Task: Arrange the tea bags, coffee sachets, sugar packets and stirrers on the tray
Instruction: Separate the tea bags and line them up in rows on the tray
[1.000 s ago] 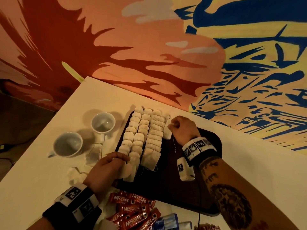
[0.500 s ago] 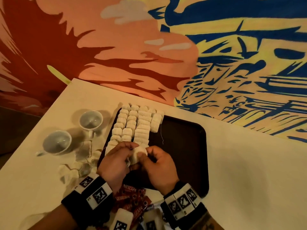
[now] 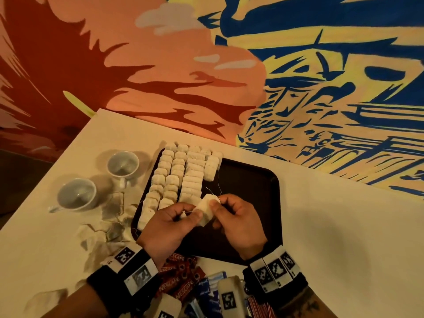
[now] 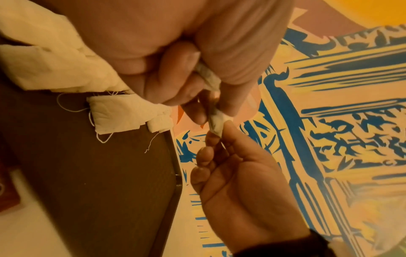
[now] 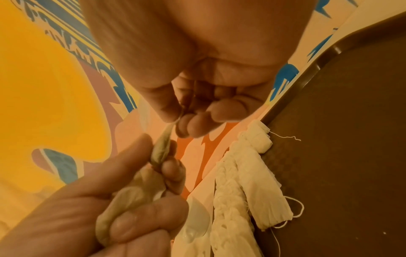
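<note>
Head view, left to right. Two white cups (image 3: 76, 195) stand on the pale table (image 3: 332, 226) at far left, with loose tea bags (image 3: 96, 239) scattered just beside them. The dark tray (image 3: 252, 180) lies next; its left part carries rows of tea bags (image 3: 181, 173) packed side by side, while its right part is bare. Above the tray's near edge, the left hand (image 3: 167, 222) pinches one end of a single tea bag (image 3: 205, 208) between thumb and curled fingers. The right hand (image 3: 238, 216) pinches the opposite end of that tea bag, its remaining fingers curled; a thin string trails from the bag. The wrist views show the bag held clear of the tray surface, seen edge-on. At the table's near edge lie red coffee sachets (image 3: 181, 278), then blue-and-white packets (image 3: 212, 285), probably sugar, though the print is too blurred to read.
</note>
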`<state>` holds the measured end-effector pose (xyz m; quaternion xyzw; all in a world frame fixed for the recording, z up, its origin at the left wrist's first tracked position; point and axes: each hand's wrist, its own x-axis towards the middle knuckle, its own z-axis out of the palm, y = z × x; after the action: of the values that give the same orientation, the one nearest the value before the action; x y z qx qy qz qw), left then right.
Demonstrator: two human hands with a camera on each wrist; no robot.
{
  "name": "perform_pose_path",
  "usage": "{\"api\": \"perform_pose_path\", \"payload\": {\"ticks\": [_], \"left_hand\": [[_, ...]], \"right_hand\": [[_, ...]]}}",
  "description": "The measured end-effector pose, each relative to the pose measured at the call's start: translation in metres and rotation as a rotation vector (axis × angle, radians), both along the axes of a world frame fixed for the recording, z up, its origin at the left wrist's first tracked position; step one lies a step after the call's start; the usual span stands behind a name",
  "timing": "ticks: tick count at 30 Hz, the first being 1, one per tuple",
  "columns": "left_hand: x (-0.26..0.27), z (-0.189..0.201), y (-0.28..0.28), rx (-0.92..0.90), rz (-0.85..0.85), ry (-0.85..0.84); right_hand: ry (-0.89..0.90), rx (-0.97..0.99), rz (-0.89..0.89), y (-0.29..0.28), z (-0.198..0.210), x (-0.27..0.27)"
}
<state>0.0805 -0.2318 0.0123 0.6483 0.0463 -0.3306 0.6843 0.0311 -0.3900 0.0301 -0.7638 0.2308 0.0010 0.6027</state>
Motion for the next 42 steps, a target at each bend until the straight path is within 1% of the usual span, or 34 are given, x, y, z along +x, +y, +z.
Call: {"api": "perform_pose_path", "payload": {"ticks": [1, 4, 7, 9, 12, 15, 18, 24, 27, 31, 35, 40, 42], "left_hand": [[0.0, -0.002, 0.001, 0.03, -0.022, -0.059], [0.003, -0.005, 0.005, 0.085, -0.073, -0.159], [0.013, -0.008, 0.007, 0.174, -0.054, -0.203], [0.018, -0.01, 0.007, 0.212, -0.029, -0.222], [0.028, -0.016, 0.008, 0.248, 0.038, -0.205], [0.039, -0.019, 0.012, 0.247, 0.094, -0.19], [0.053, -0.03, 0.018, 0.259, 0.149, -0.149], [0.073, -0.045, 0.023, 0.294, 0.191, -0.12], [0.079, -0.047, 0.021, 0.29, 0.198, -0.091], [0.085, -0.047, 0.018, 0.295, 0.218, -0.075], [0.089, -0.051, 0.016, 0.297, 0.235, -0.057], [0.091, -0.055, 0.014, 0.281, 0.228, -0.063], [0.09, -0.055, 0.014, 0.273, 0.228, -0.055]], "right_hand": [[-0.003, 0.009, 0.009, 0.001, 0.0, 0.001], [-0.021, 0.046, 0.05, 0.001, -0.001, 0.007], [-0.022, -0.028, 0.102, -0.002, -0.003, 0.019], [-0.01, -0.096, 0.13, -0.005, -0.008, 0.028], [0.013, -0.149, 0.13, -0.013, -0.013, 0.04], [0.061, -0.193, 0.132, -0.025, -0.022, 0.049], [0.145, -0.299, 0.246, -0.035, -0.034, 0.054], [0.365, -0.498, 0.619, -0.043, -0.05, 0.067], [0.43, -0.561, 0.681, -0.047, -0.059, 0.08], [0.451, -0.653, 0.674, -0.062, -0.069, 0.106], [0.449, -0.661, 0.616, -0.074, -0.076, 0.126], [0.439, -0.658, 0.441, -0.08, -0.091, 0.141], [0.431, -0.651, 0.4, -0.08, -0.095, 0.146]]}}
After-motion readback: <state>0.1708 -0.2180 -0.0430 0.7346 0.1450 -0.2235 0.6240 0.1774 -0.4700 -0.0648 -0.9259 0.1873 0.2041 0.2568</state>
